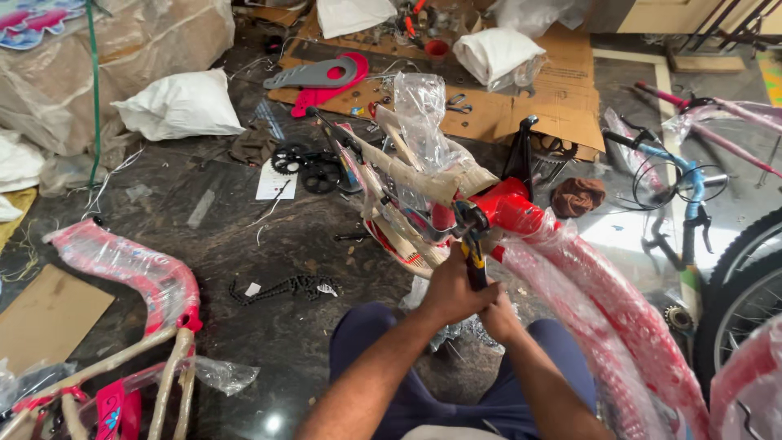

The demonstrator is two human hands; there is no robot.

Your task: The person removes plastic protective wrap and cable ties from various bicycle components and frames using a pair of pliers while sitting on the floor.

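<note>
Head view | left hand (450,289) and right hand (498,316) both clenched on pliers (473,259) | at red bicycle frame (511,209)

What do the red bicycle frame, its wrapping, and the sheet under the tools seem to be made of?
The red bicycle frame looks like glossy painted metal tube, judging by its shine. Its wrapping seems clear plastic bubble film, wrinkled and see-through. The sheet under the tools looks like matt brown cardboard, with visible fold lines.
</note>
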